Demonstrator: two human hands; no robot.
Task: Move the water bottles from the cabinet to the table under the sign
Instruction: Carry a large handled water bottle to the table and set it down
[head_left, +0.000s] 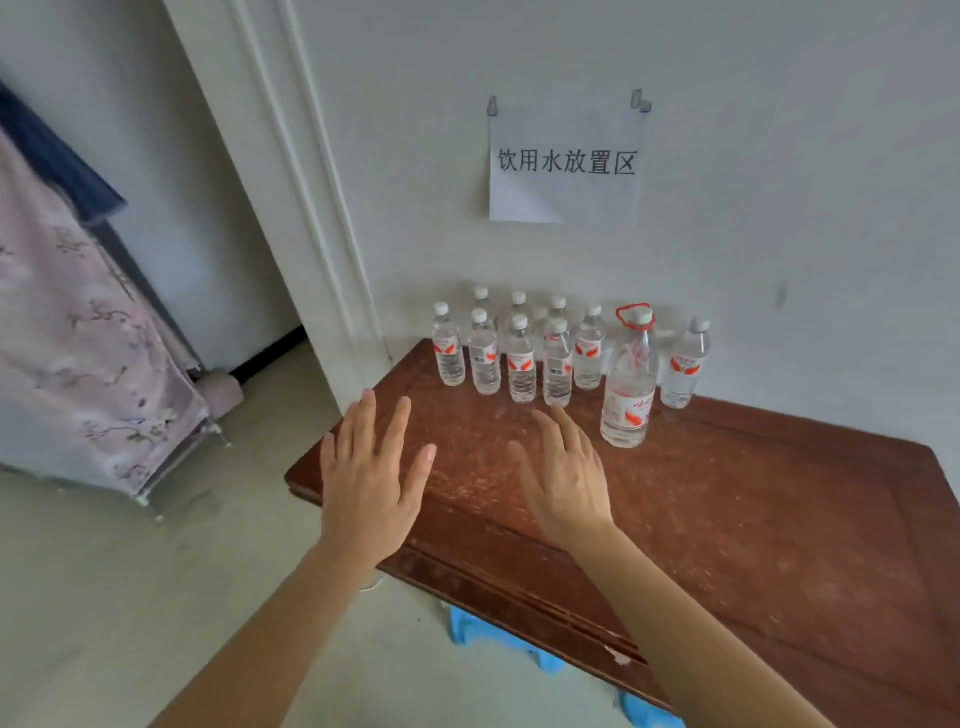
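- The small water bottles (521, 364) are standing upright in rows at the centre of the frame, at the back of the wooden table (753, 545), directly below the paper sign (565, 163). 1 larger bottle (628, 384) is standing just right of them.
- The left hand (371, 467) and right hand (563, 473) are reaching over the table's near-left part, fingers straight and spread, gripping nothing.
- The bottles are looking full, so they are probably fairly heavy. Their thin clear plastic is likely yielding to a squeeze.
- Gripping each around the mid-body seems safest; the larger bottle is offering a red loop handle (631, 312) at its neck.
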